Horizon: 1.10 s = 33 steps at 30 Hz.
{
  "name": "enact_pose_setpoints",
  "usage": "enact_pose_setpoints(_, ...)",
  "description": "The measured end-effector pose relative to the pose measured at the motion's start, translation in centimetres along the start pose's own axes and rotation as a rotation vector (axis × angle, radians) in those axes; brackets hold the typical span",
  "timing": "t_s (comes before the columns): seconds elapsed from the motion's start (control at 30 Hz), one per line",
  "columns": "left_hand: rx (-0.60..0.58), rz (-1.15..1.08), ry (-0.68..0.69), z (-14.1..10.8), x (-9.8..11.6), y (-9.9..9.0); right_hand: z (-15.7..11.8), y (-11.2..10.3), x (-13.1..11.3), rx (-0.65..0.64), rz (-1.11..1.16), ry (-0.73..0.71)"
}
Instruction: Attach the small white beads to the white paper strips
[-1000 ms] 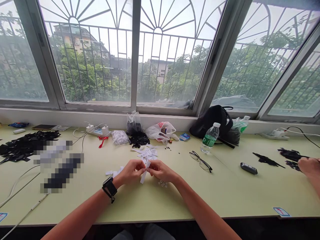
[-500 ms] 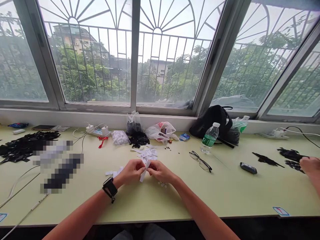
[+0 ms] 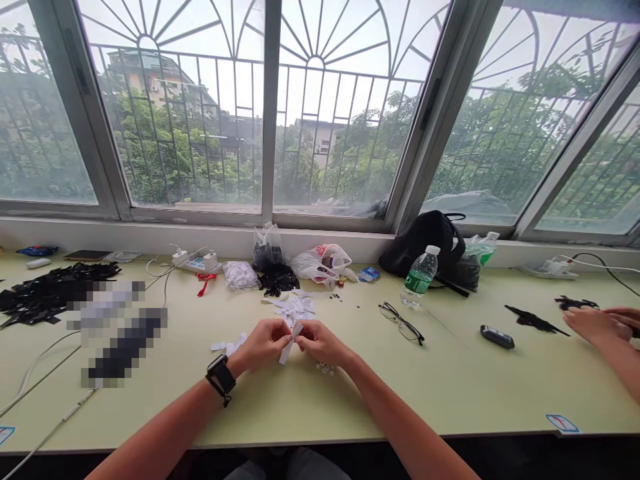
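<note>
Our left hand [image 3: 263,345] and right hand [image 3: 323,345] sit close together, fingers curled and nearly meeting, both pinching a white strip [image 3: 286,355] that sticks out above and below the grip. A black smartwatch [image 3: 221,375] is on our left wrist. The strip is held near the middle of the bench [image 3: 320,413], closer to its near edge than to the window side.

Just left of our left hand lie a few white scraps [image 3: 225,347], and by our right hand is a small cluster of clear beads [image 3: 325,367]. Beyond our hands is a loose heap of white pieces [image 3: 295,308], with a heap of black pieces [image 3: 275,281] and a scatter of small dark studs [image 3: 345,293] near the far edge.

Towards the left end is a larger spread of black strips [image 3: 53,292]; two patches beside it are too blurred to tell. At the right end, a co-worker's hands [image 3: 595,325] are near smaller black pieces [image 3: 535,320].

As far as we can judge, one strip is in hand and the white heap lies unsorted. No finished stack can be made out, so how much is done or left cannot be told.
</note>
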<state>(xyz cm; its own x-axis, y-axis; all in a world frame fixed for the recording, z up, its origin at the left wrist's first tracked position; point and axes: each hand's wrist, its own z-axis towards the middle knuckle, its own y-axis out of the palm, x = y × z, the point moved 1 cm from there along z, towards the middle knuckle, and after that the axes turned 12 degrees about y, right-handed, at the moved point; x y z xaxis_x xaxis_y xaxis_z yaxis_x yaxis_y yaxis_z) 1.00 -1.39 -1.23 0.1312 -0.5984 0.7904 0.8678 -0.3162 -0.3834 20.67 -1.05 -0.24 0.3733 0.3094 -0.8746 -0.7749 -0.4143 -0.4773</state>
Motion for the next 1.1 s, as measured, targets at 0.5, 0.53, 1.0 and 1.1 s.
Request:
enact_pose_setpoints(0.5,0.142,-0.399,-0.096,0.6,0.4,0.3,0.4,0.4,-0.4,0.165,0.208,-0.030)
enact_pose_setpoints(0.53,0.145,-0.417,-0.113,0.6,0.5,0.2,0.5,0.3,-0.4,0.168,0.213,-0.032)
enact_pose_setpoints(1.0,0.132,-0.513,-0.155,0.5,1.5,-0.5,0.4,0.0,-0.6,0.211,0.188,-0.047)
enact_pose_setpoints(1.1,0.140,-0.501,-0.148,0.4,1.4,-0.4,0.4,0.1,-0.7,0.181,0.210,-0.037)
